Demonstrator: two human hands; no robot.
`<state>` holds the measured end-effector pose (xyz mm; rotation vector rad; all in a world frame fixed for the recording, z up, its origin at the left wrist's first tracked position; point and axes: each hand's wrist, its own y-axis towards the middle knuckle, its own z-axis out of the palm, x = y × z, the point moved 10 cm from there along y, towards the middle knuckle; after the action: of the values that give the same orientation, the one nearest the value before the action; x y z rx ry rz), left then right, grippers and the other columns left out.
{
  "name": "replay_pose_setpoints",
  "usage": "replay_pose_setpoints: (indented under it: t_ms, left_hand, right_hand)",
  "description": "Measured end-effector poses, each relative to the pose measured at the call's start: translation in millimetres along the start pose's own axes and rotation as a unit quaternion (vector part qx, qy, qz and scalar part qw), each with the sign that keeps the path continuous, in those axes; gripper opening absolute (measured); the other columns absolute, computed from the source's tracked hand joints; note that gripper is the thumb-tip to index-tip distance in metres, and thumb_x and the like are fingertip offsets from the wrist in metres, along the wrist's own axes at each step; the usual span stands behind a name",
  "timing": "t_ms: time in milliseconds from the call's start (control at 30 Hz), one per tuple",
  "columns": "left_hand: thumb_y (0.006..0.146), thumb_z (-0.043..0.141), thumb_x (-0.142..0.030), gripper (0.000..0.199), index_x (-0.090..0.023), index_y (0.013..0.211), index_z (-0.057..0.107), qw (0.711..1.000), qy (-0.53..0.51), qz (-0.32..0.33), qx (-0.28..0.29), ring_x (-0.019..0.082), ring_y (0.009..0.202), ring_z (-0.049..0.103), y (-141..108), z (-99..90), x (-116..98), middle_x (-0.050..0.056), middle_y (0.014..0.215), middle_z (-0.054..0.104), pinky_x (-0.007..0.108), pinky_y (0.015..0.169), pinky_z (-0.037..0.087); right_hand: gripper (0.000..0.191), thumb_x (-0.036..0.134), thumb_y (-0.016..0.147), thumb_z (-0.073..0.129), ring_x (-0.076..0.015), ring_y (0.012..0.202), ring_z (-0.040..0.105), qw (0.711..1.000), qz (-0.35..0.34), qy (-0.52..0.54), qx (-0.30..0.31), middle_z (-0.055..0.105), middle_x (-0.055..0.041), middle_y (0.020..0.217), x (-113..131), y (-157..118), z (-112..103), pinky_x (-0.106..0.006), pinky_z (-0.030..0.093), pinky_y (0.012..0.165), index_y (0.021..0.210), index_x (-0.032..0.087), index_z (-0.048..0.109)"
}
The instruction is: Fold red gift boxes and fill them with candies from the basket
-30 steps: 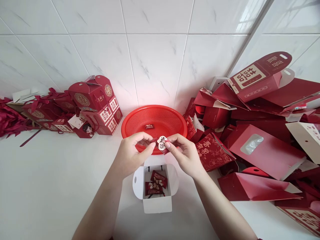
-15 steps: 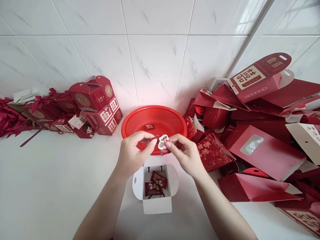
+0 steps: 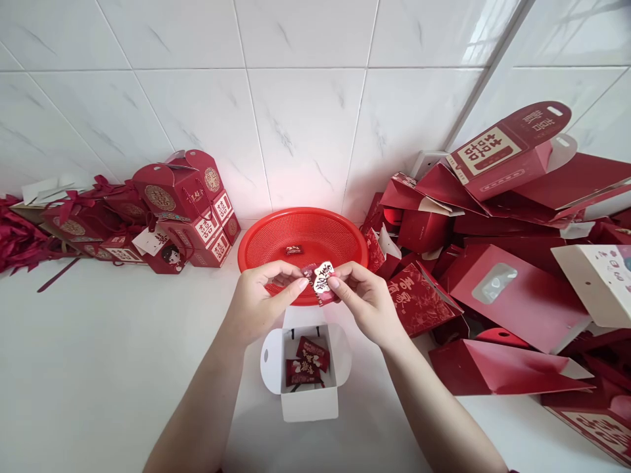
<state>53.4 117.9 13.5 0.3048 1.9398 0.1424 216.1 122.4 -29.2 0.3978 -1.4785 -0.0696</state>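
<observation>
Between my two hands is a small red wrapped candy with a cream label and dark characters. My left hand pinches its left end, and my right hand grips its right side between thumb and fingers. Both hands are over the near rim of a red plastic basket, in which one wrapped candy lies. Below them stands an open white-inside box with its flaps spread. Several dark red candy packets lie inside it.
Stacked red gift boxes and dark red ribbons stand at the left by the tiled wall. A high, loose heap of red boxes fills the right side. The white tabletop spans the front.
The candy has turned slightly between my fingers, and more of its label and left end shows. Both hands stay in nearly the same place; the view has shifted a little.
</observation>
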Motion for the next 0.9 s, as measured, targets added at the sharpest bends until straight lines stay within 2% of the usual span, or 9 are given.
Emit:
replay_pose_setpoints:
  t_ms: [200,367,500,600,667,733,833,900]
  left_hand:
    - [0.087,0.065,-0.028,0.011,-0.02,0.087,0.072,0.999,0.013,-0.022,0.023,0.017,0.086,0.068,-1.2,3.1,9.6,0.002,0.088,0.074,0.028,0.08,0.053]
    - [0.085,0.064,-0.023,0.008,-0.018,0.084,0.07,0.999,0.018,-0.004,0.028,0.016,0.08,0.067,-0.2,4.4,7.6,0.001,0.081,0.072,0.027,0.077,0.053]
    - [0.084,0.065,-0.022,0.007,-0.017,0.081,0.069,1.0,0.009,-0.006,0.019,0.015,0.076,0.066,0.6,5.0,11.0,0.001,0.079,0.07,0.026,0.073,0.053]
    - [0.085,0.067,-0.026,0.009,-0.017,0.083,0.068,0.999,-0.043,-0.019,-0.004,0.015,0.077,0.066,2.1,5.0,15.7,0.002,0.081,0.071,0.026,0.073,0.054]
    - [0.087,0.066,-0.031,0.013,-0.018,0.088,0.069,0.996,-0.077,-0.022,-0.026,0.015,0.08,0.067,3.3,4.1,16.3,0.003,0.085,0.071,0.025,0.075,0.054]
    - [0.088,0.066,-0.034,0.019,-0.019,0.099,0.069,0.995,-0.084,-0.022,-0.039,0.016,0.087,0.068,4.3,3.9,14.9,0.004,0.093,0.072,0.027,0.08,0.055]
    - [0.086,0.069,-0.038,0.031,-0.021,0.113,0.068,0.997,-0.064,-0.049,0.008,0.02,0.098,0.068,4.8,14.3,15.7,0.007,0.105,0.073,0.032,0.089,0.054]
    - [0.087,0.068,-0.039,0.027,-0.02,0.105,0.072,0.995,-0.06,-0.06,0.053,0.022,0.097,0.07,3.9,22.7,15.7,0.007,0.101,0.075,0.035,0.09,0.055]
  right_hand:
    - [0.024,0.044,0.093,0.063,-0.0176,0.078,0.066,1.0,-0.004,-0.021,0.012,0.07,-0.0048,0.084,0.3,-0.5,5.1,-0.032,0.055,0.074,0.091,0.02,0.065]
    - [0.025,0.046,0.092,0.063,-0.0177,0.078,0.066,1.0,0.002,-0.024,0.011,0.068,-0.0045,0.085,-0.9,-2.5,9.6,-0.031,0.055,0.071,0.09,0.021,0.062]
    - [0.026,0.047,0.092,0.062,-0.0177,0.078,0.066,1.0,0.003,-0.021,0.013,0.068,-0.0046,0.085,-0.7,-2.9,12.4,-0.031,0.055,0.071,0.091,0.021,0.061]
    - [0.026,0.047,0.093,0.061,-0.0177,0.08,0.067,1.0,-0.002,-0.024,0.018,0.069,-0.0042,0.086,0.7,-0.6,11.5,-0.03,0.054,0.072,0.088,0.021,0.061]
    - [0.028,0.046,0.093,0.061,-0.0172,0.08,0.066,0.998,0.005,-0.052,0.028,0.07,-0.0037,0.084,-2.0,2.0,10.8,-0.029,0.053,0.071,0.082,0.02,0.062]
    - [0.031,0.047,0.092,0.062,-0.0156,0.071,0.064,0.998,0.025,-0.051,0.029,0.069,-0.0025,0.076,-8.0,4.6,8.5,-0.027,0.051,0.065,0.078,0.02,0.062]
    - [0.031,0.048,0.091,0.063,-0.0138,0.062,0.062,0.998,0.042,0.035,0.02,0.068,-0.0012,0.071,-13.7,6.6,6.5,-0.028,0.053,0.062,0.081,0.019,0.062]
    - [0.028,0.047,0.091,0.063,-0.0146,0.066,0.065,0.996,0.04,0.077,0.027,0.07,-0.0026,0.077,-12.9,6.2,9.1,-0.03,0.055,0.066,0.087,0.019,0.064]
